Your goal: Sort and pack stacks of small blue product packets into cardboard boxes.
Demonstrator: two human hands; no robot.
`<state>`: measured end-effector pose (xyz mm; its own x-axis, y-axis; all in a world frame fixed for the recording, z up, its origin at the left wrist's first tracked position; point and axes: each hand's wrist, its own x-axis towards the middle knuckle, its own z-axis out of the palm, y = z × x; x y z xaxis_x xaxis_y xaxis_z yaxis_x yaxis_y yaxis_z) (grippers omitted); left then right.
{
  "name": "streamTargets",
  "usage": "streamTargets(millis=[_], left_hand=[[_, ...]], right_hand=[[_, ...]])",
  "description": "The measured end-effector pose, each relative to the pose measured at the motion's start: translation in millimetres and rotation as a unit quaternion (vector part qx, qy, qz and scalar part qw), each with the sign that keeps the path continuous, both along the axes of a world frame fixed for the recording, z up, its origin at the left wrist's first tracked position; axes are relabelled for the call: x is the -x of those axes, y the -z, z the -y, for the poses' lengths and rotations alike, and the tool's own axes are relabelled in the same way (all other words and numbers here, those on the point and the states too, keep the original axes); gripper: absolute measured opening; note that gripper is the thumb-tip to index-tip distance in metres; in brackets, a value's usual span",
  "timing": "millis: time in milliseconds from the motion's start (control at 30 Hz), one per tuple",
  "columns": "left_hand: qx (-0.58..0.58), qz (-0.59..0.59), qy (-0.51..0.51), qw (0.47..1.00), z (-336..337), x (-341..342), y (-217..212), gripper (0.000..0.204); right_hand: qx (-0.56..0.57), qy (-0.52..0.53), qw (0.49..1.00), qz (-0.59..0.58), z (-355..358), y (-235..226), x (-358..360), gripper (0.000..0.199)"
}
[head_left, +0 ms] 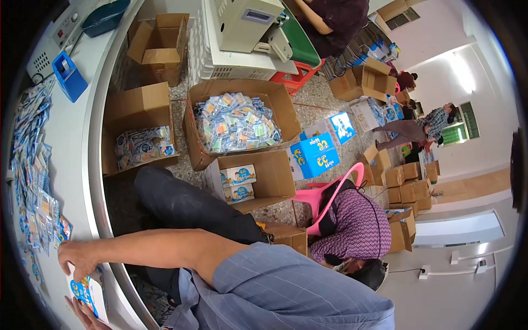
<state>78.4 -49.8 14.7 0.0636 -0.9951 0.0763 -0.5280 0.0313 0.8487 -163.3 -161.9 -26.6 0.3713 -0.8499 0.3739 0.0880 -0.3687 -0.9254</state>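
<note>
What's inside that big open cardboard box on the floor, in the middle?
The big box is heaped with small clear packets, bluish with yellow and orange bits. Only the top layer shows; whatever lies beneath, and the box bottom, is covered.

- The right hand (77, 258) lies palm down, fingers bent and pointing downward in the picture, its bare forearm stretching across from a rolled blue-grey sleeve.
- The left hand (85, 314) shows only partly at the lower edge, fingers spread flat and open.
</note>
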Motion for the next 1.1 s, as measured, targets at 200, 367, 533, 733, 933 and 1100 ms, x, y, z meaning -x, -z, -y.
streamTargets(millis=[200,367,533,733,933,1100], left_hand=[[0.105,0.183,0.127,0.969,-15.2,28.4,-5.1,0.051],[0.245,0.333,0.207,0.887,-28.2,41.6,-17.7,0.057],[0.282,0.354,0.19,0.871,-23.5,36.1,1.6,0.058],[0.283,0.305,0.194,0.888,-24.3,52.5,-6.5,0.076],[0.316,0.344,0.165,0.869,-24.8,61.9,-10.7,0.075],[0.354,0.35,0.163,0.852,-14.8,56.9,4.4,0.069]], right_hand=[[0.257,0.022,0.965,-0.04,-7.9,25.2,-1.8,0.03],[0.336,-0.06,0.936,-0.085,-21.0,18.9,7.3,0.024],[0.412,-0.013,0.904,-0.117,-39.5,0.5,43.3,0.027],[0.403,0.019,0.911,-0.092,-31.2,33.3,10.4,0.023],[0.329,-0.02,0.944,-0.019,-28.4,49.9,-11.9,0.036],[0.319,-0.045,0.947,0.0,-16.1,52.4,-1.7,0.026]])
